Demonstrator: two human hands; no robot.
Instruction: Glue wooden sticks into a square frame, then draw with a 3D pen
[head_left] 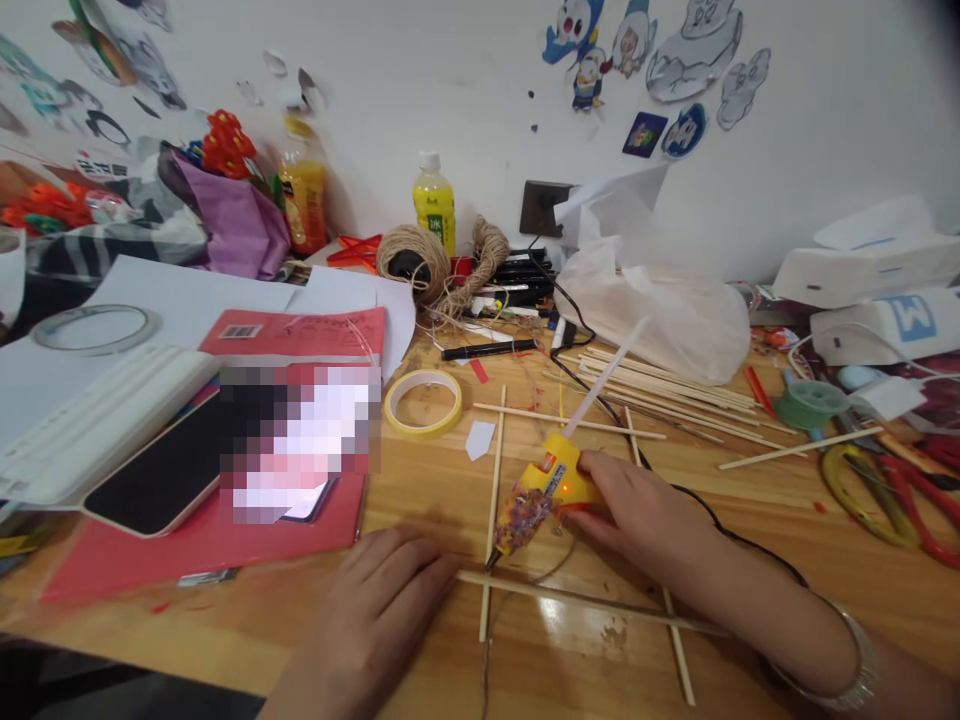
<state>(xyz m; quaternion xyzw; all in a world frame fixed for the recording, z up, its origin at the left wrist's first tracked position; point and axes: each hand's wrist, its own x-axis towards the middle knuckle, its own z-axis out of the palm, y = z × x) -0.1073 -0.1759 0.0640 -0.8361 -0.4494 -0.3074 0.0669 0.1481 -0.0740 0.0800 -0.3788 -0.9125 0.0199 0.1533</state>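
My right hand [637, 505] is closed round the handle of a yellow hot glue gun [536, 495]. A clear glue stick [607, 375] pokes out of its back, and a small orange light glows on its side. The dark nozzle points down at the crossing of two thin wooden sticks. My left hand [386, 600] rests on the table, fingers together at the left end of the near wooden stick [570, 597]; its fingertips are partly hidden. That stick, a far stick [585, 422], a left stick [496, 480] and a right stick [679, 650] cross as a frame.
A roll of yellow tape [424, 402] lies behind the left hand. Phones [172, 465] sit on a red folder [300, 545]. More sticks [675, 395], twine [412, 260], bottles [433, 200] and scissors [870, 495] stand or lie around. The black cord [712, 520] runs under my right arm.
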